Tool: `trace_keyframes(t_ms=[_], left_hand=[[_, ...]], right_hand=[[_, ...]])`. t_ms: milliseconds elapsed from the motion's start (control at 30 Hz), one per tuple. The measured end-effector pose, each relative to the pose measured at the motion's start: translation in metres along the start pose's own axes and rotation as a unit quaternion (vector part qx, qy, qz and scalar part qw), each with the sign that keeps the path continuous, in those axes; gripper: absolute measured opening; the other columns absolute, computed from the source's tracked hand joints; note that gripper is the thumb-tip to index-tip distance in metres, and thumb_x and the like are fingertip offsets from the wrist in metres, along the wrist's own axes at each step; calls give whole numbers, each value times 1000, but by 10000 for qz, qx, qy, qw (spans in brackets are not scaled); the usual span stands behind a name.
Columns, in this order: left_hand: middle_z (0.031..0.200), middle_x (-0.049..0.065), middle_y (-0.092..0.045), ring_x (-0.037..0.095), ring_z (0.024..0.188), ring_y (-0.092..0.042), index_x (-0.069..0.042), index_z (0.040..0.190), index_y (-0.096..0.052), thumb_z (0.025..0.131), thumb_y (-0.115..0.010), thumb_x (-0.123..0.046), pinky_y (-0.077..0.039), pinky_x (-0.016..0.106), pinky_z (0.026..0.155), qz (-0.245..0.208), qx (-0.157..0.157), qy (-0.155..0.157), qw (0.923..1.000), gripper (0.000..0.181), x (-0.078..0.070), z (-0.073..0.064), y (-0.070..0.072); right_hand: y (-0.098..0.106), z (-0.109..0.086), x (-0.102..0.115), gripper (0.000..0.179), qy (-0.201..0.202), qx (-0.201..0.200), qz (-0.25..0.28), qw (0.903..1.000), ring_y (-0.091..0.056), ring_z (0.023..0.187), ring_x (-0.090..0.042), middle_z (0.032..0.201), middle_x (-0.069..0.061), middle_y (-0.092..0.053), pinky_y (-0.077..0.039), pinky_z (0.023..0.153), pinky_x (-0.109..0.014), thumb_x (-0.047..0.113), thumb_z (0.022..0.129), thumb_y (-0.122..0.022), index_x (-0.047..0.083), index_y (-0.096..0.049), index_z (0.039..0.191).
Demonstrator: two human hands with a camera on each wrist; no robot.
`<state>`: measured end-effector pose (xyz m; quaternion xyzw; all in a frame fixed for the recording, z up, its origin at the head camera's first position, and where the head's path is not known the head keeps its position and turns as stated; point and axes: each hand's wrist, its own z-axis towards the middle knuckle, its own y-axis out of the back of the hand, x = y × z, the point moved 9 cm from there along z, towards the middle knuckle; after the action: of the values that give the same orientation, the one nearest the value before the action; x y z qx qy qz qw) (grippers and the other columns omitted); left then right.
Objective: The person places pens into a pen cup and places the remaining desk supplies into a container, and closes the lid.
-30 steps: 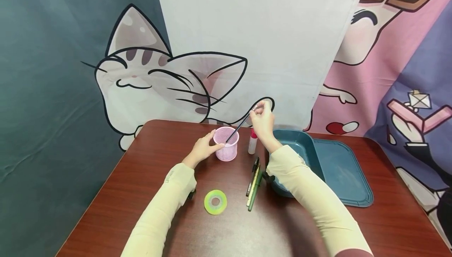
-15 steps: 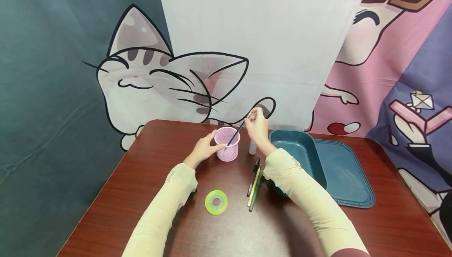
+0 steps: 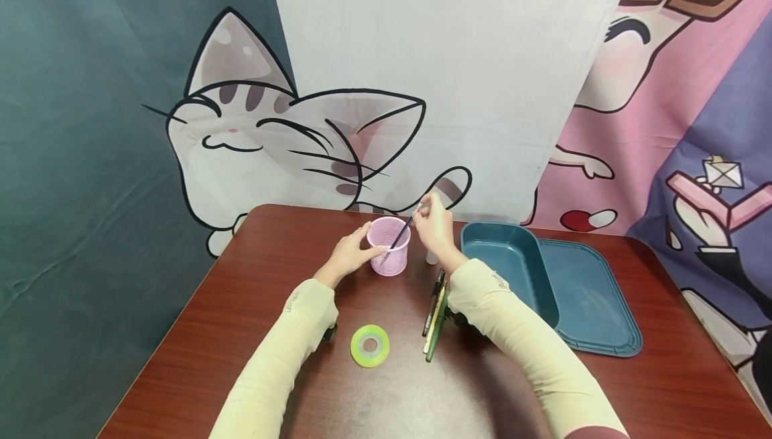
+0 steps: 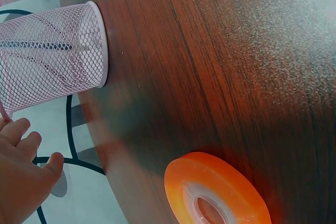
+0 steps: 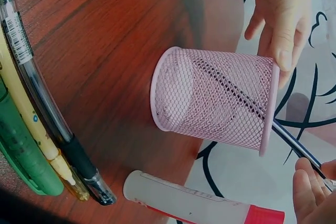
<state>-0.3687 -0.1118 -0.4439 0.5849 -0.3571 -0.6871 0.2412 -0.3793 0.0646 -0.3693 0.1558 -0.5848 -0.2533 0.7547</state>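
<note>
A pink mesh pen holder (image 3: 389, 263) stands upright near the table's back edge. My left hand (image 3: 348, 256) pinches its rim, with the thumb over the near side. My right hand (image 3: 435, 230) grips the upper end of a dark pencil (image 3: 402, 231). Slanting down, the pencil's lower part is inside the holder, as the mesh shows in the right wrist view. Beside the holder stands a white glue stick (image 5: 202, 200) with a red cap, mostly hidden behind my right hand in the head view.
A black pen (image 5: 47, 100), a yellow pen (image 5: 32, 111) and a green marker (image 5: 26, 140) lie side by side. Closer to me lies a tape roll (image 3: 359, 357). The blue box (image 3: 512, 261) stands at right, partly under my sleeve, beside its lid (image 3: 594, 298).
My right hand has moved down and left with the pencil, which has sunk deeper into the holder. The left hand has kept its place at the rim.
</note>
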Motion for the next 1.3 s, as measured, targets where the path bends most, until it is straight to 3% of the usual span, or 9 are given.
trace_keyframes(t_ms=[400, 533, 700, 1000, 1300], left_hand=[[141, 10, -34, 28, 127, -35, -7, 138, -29, 78, -62, -44, -29, 43, 103, -99, 40, 107, 9999, 78, 1, -1, 0], [140, 12, -36, 29, 127, -36, -7, 138, -29, 79, -61, -43, -30, 43, 103, -20, 41, 33, 10000, 77, -1, -2, 0], [140, 13, -35, 30, 127, -34, -6, 139, -28, 80, -60, -43, -30, 44, 103, -77, 75, 29, 9999, 76, -1, -3, 0], [141, 11, -33, 29, 128, -33, -6, 139, -26, 80, -59, -44, -28, 43, 104, -126, 139, 110, 9998, 78, 1, -3, -1], [143, 11, -30, 29, 130, -31, -4, 139, -25, 80, -59, -44, -27, 43, 105, -153, 168, 123, 9997, 79, 0, -3, 0]], right_hand=[[13, 0, -5, 30, -37, -49, -89, 9999, -62, 69, -19, 80, -8, -67, -47, 62, -29, 15, 83, -57, 7, -48, 110], [21, -2, -4, 32, -60, -27, 48, 10000, -62, 65, -19, 81, -9, -66, -47, 58, -27, 15, 83, -58, 8, -47, 112], [27, -5, -4, 33, -125, 160, 212, 9996, -61, 60, -22, 80, -10, -64, -45, 50, -22, 16, 83, -58, 8, -46, 113], [25, -17, -8, 35, -294, 723, 337, 9964, -64, 70, -25, 84, -12, -62, -52, 56, -26, 15, 82, -61, 7, -47, 113], [21, -32, -15, 34, -473, 1086, 495, 9917, -61, 59, -10, 77, -10, -60, -52, 56, -28, 15, 80, -64, 6, -48, 108]])
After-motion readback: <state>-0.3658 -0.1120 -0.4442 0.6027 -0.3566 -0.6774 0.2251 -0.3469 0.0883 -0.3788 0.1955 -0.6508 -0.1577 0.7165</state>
